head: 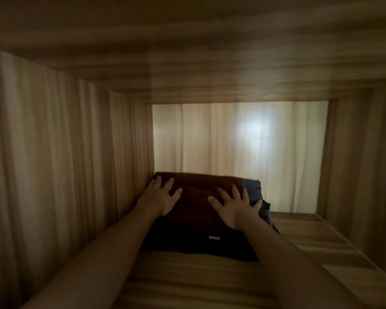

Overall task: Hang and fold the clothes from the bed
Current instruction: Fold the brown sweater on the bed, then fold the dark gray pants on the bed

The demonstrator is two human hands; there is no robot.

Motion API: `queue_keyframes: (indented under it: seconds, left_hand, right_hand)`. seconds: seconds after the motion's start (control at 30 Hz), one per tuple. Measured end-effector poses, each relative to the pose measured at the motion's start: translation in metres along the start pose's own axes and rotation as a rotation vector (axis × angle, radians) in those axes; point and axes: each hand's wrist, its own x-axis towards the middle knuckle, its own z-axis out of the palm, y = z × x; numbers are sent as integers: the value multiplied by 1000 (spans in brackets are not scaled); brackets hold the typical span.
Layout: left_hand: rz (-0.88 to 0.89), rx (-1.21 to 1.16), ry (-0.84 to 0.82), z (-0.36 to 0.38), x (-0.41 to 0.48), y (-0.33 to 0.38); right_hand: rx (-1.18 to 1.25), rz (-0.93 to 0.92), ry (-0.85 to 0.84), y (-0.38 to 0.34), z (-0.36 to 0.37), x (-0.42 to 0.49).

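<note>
A stack of folded clothes sits on a wooden wardrobe shelf (187, 279), pushed against the left wall. The top piece is a dark red-brown garment (198, 192). Under it lie a black garment (187, 239) with a small white label and a blue one (252, 190) showing at the right. My left hand (161, 195) lies flat on the left part of the red-brown garment, fingers straight and spread. My right hand (234, 204) presses flat on its right part, fingertips reaching the blue fabric.
The compartment is dim, with wooden walls left (65, 163) and right (354, 163), a wooden ceiling above and a pale lit back panel (239, 152). The shelf's right half (310, 241) is bare wood.
</note>
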Motion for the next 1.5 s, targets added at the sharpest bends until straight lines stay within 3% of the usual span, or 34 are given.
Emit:
queue_keyframes:
  seconds: [0.17,0.27,0.43,0.63,0.97,1.27,1.5]
  left_hand:
    - [9,155,-63,-20,-37,12]
    - [105,46,-106,-42,-75,31]
    - [286,-77,-126,-57,-155,88]
    - [283,25,-196,-39,-204,130]
    - [556,79,-252,-29,-262,186]
    - [919,-13,-321,-6,-344,239]
    - [1273,-29,-329,19,-447,297]
  right_hand:
    - [4,-66,-134,20,-26,-41]
    - [4,-68,-184,43,-50,-82]
    - [-80,-68,-203,71,-82,-145]
    - [-119,-67,-187,95,-100,-214]
    - [-78,228,-105,121,-112,-357]
    - [-119,630,8,109,-97,-514]
    - [-141,962,-9,128,-82,-657]
